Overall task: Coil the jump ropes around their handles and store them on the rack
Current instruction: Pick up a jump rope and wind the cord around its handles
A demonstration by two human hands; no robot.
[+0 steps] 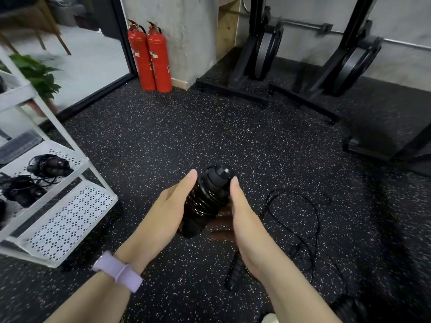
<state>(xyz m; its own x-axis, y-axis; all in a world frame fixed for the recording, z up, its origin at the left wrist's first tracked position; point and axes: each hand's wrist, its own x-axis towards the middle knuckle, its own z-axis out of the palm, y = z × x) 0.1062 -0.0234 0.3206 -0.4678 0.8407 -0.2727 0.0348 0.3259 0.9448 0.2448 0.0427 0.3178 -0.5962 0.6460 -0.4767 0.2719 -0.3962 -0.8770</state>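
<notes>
Both hands hold one coiled jump rope (206,199) above the floor: black handles side by side with thin black cord wound round their middle. My left hand (166,210) grips its left side, thumb pointing up. My right hand (242,215) grips its right side, fingers curled underneath. A second jump rope lies on the floor, its cord (303,220) loose in wide loops to the right and one ribbed handle (233,272) under my right wrist. The white rack (70,220) stands at the left; coiled ropes (50,165) lie on its perforated shelf.
Two red fire extinguishers (149,57) stand against a concrete pillar at the back. Black upright gym machines (261,54) with long floor feet fill the back right. A potted plant (37,73) sits behind the rack. Speckled rubber floor lies between.
</notes>
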